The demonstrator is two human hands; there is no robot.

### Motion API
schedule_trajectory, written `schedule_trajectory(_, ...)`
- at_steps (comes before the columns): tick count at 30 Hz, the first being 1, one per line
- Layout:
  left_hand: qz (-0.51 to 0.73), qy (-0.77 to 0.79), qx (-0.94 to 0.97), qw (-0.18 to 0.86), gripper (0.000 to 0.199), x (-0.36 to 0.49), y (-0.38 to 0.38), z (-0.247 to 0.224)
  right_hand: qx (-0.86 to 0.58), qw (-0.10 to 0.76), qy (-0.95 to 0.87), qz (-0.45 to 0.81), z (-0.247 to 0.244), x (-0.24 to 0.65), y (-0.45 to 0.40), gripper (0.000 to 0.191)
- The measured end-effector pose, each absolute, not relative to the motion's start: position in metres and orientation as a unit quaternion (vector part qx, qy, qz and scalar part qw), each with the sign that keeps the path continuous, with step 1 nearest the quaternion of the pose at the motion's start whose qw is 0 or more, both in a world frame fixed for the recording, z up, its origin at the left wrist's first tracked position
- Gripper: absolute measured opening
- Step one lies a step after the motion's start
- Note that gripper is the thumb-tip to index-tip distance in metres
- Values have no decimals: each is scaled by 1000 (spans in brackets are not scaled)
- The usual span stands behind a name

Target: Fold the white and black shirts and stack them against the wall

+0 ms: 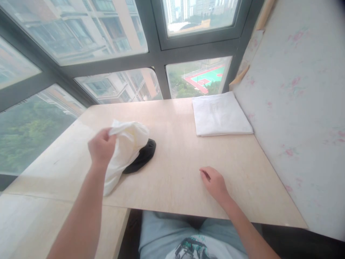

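Note:
My left hand (102, 146) is closed on a bunched white cloth (129, 138), lifting its upper left corner while the lower part hangs down to the table. Partly covered by that cloth, a black cloth item (142, 156) lies on the wood; its exact kind does not show. My right hand (214, 182) rests at the table's right middle with fingers curled together, and nothing can be seen in them. Farther back on the right, a folded white cloth (222, 114) lies flat, apart from both hands.
The pale wooden table (172, 180) reaches back to grey-framed windows (157, 54). A wall with flowered paper (302, 118) borders it on the right. At the lower left another pale wooden surface (35, 223) adjoins it. My lap is below the front edge.

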State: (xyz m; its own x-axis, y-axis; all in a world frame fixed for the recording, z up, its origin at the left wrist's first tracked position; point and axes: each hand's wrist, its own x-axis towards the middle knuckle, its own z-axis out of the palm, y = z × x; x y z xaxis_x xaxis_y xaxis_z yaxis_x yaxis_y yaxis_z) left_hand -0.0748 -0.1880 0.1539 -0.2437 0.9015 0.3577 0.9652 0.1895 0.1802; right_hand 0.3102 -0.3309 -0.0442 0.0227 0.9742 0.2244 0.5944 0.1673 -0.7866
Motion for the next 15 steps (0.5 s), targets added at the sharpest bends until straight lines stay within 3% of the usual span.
schedule_trajectory(3, -145, -774, -613, 59, 28, -62, -221, 89, -600, 395, -651, 245, -43, 310, -330, 22)
schedule_trajectory(7, -251, -720, -641, 85, 32, -23, -250, 49, -603, 398, -633, 277, -37, 309, -328, 23)
schedule_trajectory(12, -163, -621, -757, -124, 28, 50, -238, 21, -643, 388, -560, 351, -32, 309, -321, 24)
schedule_trajectory(15, -126, -600, -775, -153, 28, 88, -220, 0, -639, 395, -512, 416, -33, 325, -301, 34)
